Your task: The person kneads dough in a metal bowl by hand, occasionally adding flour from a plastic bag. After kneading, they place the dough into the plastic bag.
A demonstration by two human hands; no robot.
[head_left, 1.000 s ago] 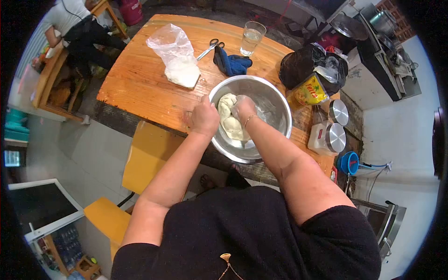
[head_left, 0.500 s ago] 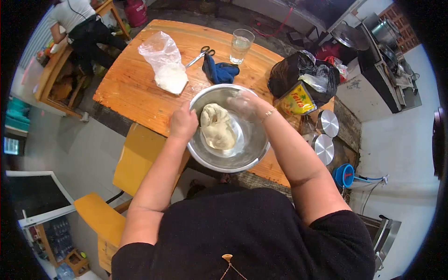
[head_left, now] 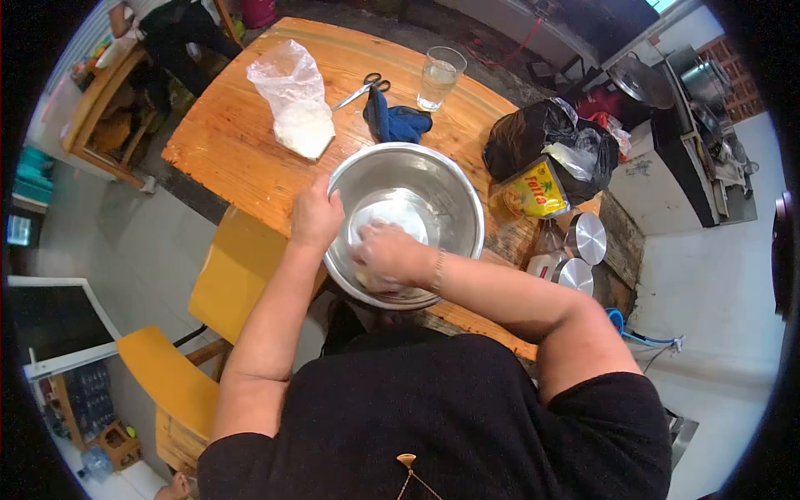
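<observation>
A large steel bowl (head_left: pixel 450 196) sits at the near edge of the wooden table. My left hand (head_left: pixel 317 218) is closed on its left rim. Inside the bowl, my right hand (head_left: pixel 390 252) is low and to the left, its fingers curled over the pale dough (head_left: pixel 377 283). Most of the dough is hidden beneath that hand. Beyond the bowl lie a dark blue cloth (head_left: pixel 400 121), scissors (head_left: pixel 364 89) and a plastic bag of white powder (head_left: pixel 302 125). A glass of water (head_left: pixel 437 82) stands behind the cloth.
On the table's right are a black plastic bag (head_left: pixel 533 133), a yellow packet (head_left: pixel 536 190) and jars with steel lids (head_left: pixel 587 238). Yellow chairs (head_left: pixel 237 271) stand at the near left. Another person (head_left: pixel 187 33) is at the far left. A stove (head_left: pixel 679 158) is at the right.
My right hand has moved from the bowl's far right side down to the near left, over the dough. The dough, in full view half a second ago, is now mostly covered. My left hand stays at the rim.
</observation>
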